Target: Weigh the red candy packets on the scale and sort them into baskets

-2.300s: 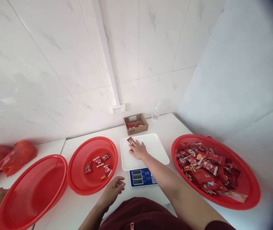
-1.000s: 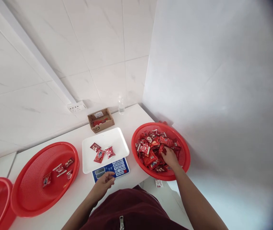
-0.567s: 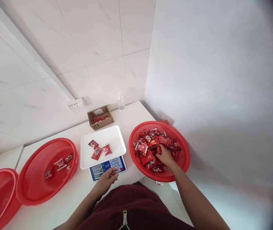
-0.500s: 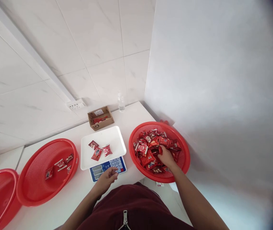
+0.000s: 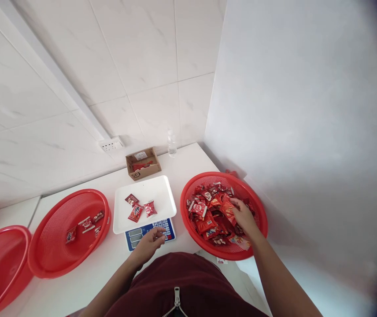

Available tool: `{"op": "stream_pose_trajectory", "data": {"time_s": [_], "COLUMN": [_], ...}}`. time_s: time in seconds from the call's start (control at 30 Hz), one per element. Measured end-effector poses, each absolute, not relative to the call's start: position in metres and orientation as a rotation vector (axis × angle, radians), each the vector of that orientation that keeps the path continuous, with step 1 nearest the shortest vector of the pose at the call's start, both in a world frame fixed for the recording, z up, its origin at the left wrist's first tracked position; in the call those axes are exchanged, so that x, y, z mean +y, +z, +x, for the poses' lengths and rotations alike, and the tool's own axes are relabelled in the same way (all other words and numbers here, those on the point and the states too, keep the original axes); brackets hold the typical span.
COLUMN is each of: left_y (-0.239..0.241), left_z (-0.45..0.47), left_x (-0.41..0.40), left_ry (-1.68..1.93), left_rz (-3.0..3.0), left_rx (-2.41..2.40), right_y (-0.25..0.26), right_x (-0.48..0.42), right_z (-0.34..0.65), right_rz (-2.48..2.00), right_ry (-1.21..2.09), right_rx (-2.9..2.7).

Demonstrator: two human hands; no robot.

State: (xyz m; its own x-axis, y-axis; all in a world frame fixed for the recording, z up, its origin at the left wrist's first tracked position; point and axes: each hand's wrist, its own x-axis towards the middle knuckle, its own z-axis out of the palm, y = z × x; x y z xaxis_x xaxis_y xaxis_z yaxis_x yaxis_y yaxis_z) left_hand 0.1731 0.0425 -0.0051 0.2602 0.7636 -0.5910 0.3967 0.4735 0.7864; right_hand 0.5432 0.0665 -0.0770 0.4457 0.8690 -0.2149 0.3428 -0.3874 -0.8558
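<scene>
My right hand (image 5: 244, 216) reaches into the right red basket (image 5: 263, 220), which is heaped with small red snack packets. Its fingertips and thumb close on a red snack packet (image 5: 228, 210) that stands tilted on the heap. My left hand (image 5: 149, 245) is loosely bent with fingers apart, holding nothing, over the near edge of the blue-faced scale (image 5: 142, 230). On the scale sits a white tray (image 5: 162, 189). Three wrapped pieces lie on it: a small dark red packet (image 5: 131, 199), a red packet with dark lettering (image 5: 136, 212) and a red packet with a white print (image 5: 150, 209).
Left of the scale stands a red basket (image 5: 56, 207) with several packets in it. Another red basket (image 5: 10, 233) is at the far left. Behind the tray are a cardboard box (image 5: 145, 170) with red packets and a clear bottle (image 5: 171, 145) near the wall.
My right hand has shifted slightly right within the basket and now pinches a red packet raised on the heap. My left hand stays by the scale; the view has shifted a little.
</scene>
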Motion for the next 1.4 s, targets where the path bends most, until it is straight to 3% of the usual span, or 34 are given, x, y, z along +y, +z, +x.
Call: {"op": "stream_pose_trajectory", "data": {"time_s": [0.13,0.3,0.6,0.73,1.1,1.3,1.4], "left_y": [-0.008,-0.003,0.023,0.017,0.014,0.017,0.018], "left_z": [0.170,0.181,0.210,0.204,0.128,0.101,0.093], "left_x": [0.043,0.040,0.039,0.033,0.015,0.010,0.009], "left_ry": [0.353,0.366,0.532,0.602,0.749,0.765,0.749], "left_rz": [1.135,1.122,0.736,0.658,0.455,0.441,0.491], "left_rx": [1.353,1.347,1.090,1.156,1.335,1.299,1.256], "right_y": [-0.060,-0.031,0.014,0.005,-0.042,-0.039,-0.039], "right_x": [0.075,0.077,0.059,0.053,0.086,0.102,0.088], "right_z": [0.538,0.512,0.406,0.380,0.350,0.320,0.312], "right_rz": [-1.841,-1.630,-1.183,-1.107,-1.271,-1.447,-1.375], "right_ry": [0.915,1.194,1.646,1.795,1.642,1.460,1.562], "right_rx": [-0.946,-0.837,-1.476,-1.435,-0.970,-1.239,-1.414]}}
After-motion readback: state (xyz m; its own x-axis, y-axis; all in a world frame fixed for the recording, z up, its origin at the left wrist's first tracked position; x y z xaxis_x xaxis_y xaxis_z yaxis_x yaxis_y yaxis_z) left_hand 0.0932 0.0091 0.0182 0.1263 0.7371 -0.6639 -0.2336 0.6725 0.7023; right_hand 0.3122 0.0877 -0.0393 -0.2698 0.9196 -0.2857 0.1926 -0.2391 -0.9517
